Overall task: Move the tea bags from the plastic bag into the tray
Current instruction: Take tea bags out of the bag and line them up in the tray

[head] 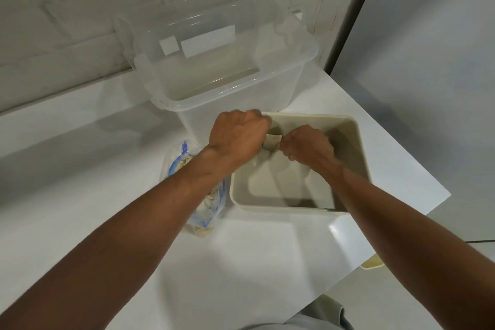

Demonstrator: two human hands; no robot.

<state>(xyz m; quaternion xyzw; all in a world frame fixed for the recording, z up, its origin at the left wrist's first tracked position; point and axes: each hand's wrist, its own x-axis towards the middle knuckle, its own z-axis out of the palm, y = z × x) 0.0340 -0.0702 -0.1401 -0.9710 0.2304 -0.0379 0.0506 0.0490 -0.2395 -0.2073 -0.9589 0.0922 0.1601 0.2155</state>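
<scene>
The hands meet over the far left corner of the tray: the left hand [238,136] is curled, its back turned up, and the right hand [308,147] is curled beside it. Both pinch one small pale paper tea bag [272,140], which is held between them, one hand on each side. The tea bag hangs above the inside of the beige rectangular plastic tray [267,207], clear of its floor as far as I can tell. The fingertips of the left hand are hidden under the hand itself.

The tray sits on the white counter [241,262], near its right-hand edge. Just beside the tray on the left lies the clear plastic bag with a blue zip strip [211,203], partly covered by the left forearm; pale and yellowish contents show through it. Behind both stands a large clear plastic storage box [214,75], open at the top, with two white labels on its far wall, touching or nearly touching the tray's far rim. A white painted brick wall [67,21] runs behind the counter
</scene>
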